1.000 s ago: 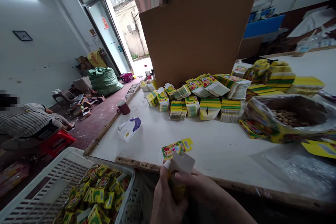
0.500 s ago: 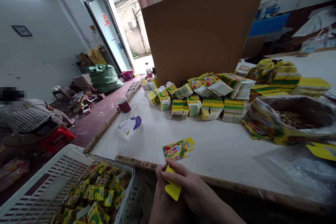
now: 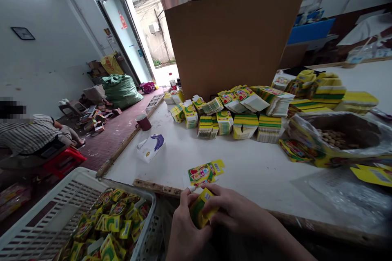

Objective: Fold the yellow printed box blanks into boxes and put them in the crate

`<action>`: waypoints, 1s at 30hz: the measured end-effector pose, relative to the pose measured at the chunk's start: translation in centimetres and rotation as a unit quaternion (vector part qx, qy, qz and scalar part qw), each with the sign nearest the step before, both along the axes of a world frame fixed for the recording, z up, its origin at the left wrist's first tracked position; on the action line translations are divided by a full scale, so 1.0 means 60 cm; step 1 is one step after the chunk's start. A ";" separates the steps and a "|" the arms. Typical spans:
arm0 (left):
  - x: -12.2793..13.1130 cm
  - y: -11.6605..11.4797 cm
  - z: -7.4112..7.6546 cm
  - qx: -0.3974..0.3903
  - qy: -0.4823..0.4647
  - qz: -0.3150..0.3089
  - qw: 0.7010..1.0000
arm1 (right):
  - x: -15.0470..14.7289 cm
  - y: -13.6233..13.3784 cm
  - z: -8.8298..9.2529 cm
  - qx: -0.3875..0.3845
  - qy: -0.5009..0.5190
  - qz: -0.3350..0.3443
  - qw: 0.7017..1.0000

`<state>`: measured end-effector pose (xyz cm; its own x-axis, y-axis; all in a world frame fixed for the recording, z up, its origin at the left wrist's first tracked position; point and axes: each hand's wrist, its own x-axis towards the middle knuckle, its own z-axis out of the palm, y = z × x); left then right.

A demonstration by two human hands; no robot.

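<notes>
My left hand (image 3: 183, 234) and my right hand (image 3: 237, 212) are both closed round one small yellow and green carton (image 3: 200, 211), held just below the table's near wooden edge (image 3: 153, 187). The right fingers lie over its top, the left thumb presses its side. A flat printed carton blank (image 3: 204, 172) lies on the white table (image 3: 254, 171) just beyond my hands.
A white slotted basket (image 3: 61, 208) with several folded cartons stands at lower left. Stacks of flat blanks (image 3: 241, 124) lie before a big cardboard sheet (image 3: 232, 36). A bag of brown pieces (image 3: 339, 136), a tissue pack (image 3: 151, 147) and a mug (image 3: 143, 122) are on the table. A person (image 3: 30, 142) crouches at left.
The white flap that stood up from the carton a second ago is folded down. The carton has turned in my hands and the right fingers now cover its top.
</notes>
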<state>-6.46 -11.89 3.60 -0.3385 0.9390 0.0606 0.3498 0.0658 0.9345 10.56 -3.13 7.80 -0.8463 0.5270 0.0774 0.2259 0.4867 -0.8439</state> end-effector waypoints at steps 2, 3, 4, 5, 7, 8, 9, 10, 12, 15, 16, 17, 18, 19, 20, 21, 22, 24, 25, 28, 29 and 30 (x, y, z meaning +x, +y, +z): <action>0.006 0.001 -0.002 -0.003 -0.003 0.003 1.000 | -0.005 -0.004 -0.011 -0.019 0.027 -0.024 0.999; 0.009 0.003 -0.002 0.001 -0.018 0.015 1.000 | -0.011 -0.006 -0.021 -0.034 0.048 -0.041 0.997; 0.009 0.005 -0.001 0.015 -0.043 0.038 0.998 | -0.017 -0.005 -0.032 -0.052 0.073 -0.057 0.994; 0.007 0.007 0.002 0.041 -0.079 0.072 0.993 | -0.023 -0.001 -0.042 -0.066 0.092 -0.073 0.991; -0.007 0.010 0.013 0.134 -0.173 0.178 0.959 | -0.034 0.018 -0.060 -0.047 0.074 -0.120 0.989; -0.020 0.010 0.020 0.191 -0.222 0.241 0.925 | -0.038 0.033 -0.067 -0.018 0.042 -0.156 0.987; -0.035 0.010 0.027 0.253 -0.276 0.295 0.879 | -0.042 0.050 -0.071 0.019 -0.001 -0.197 0.980; -0.052 0.008 0.034 0.305 -0.321 0.342 0.829 | -0.044 0.067 -0.075 0.051 -0.040 -0.234 0.970; -0.081 0.005 0.039 0.288 -0.407 0.385 0.776 | -0.048 0.095 -0.082 0.083 -0.099 -0.282 0.951; -0.094 0.008 0.029 0.197 -0.492 0.397 0.750 | -0.055 0.113 -0.096 0.099 -0.154 -0.300 0.936; -0.089 0.012 0.022 0.174 -0.506 0.388 0.750 | -0.057 0.113 -0.102 0.105 -0.167 -0.300 0.933; -0.081 0.016 0.016 0.155 -0.516 0.377 0.753 | -0.060 0.112 -0.106 0.111 -0.175 -0.298 0.932; -0.070 0.021 0.011 0.137 -0.525 0.362 0.758 | -0.061 0.109 -0.110 0.117 -0.179 -0.297 0.931; -0.060 0.025 0.007 0.118 -0.531 0.351 0.762 | -0.062 0.106 -0.113 0.123 -0.180 -0.295 0.930; -0.051 0.029 0.005 0.103 -0.536 0.343 0.765 | -0.062 0.104 -0.116 0.127 -0.180 -0.295 0.930; -0.043 0.031 0.004 0.092 -0.538 0.338 0.767 | -0.061 0.103 -0.117 0.131 -0.179 -0.294 0.930; -0.037 0.032 0.004 0.087 -0.537 0.334 0.770 | -0.060 0.103 -0.118 0.133 -0.177 -0.293 0.930; -0.032 0.030 0.006 0.089 -0.530 0.325 0.778 | -0.056 0.105 -0.119 0.134 -0.174 -0.289 0.932; -0.031 0.029 0.007 0.092 -0.526 0.321 0.782 | -0.054 0.107 -0.119 0.133 -0.171 -0.289 0.933; -0.032 0.024 0.009 0.094 -0.523 0.311 0.788 | -0.047 0.112 -0.116 0.134 -0.158 -0.303 0.930; -0.032 0.023 0.009 0.093 -0.524 0.310 0.788 | -0.044 0.114 -0.114 0.136 -0.154 -0.313 0.927; -0.031 0.022 0.008 0.091 -0.524 0.309 0.788 | -0.042 0.115 -0.112 0.138 -0.152 -0.323 0.924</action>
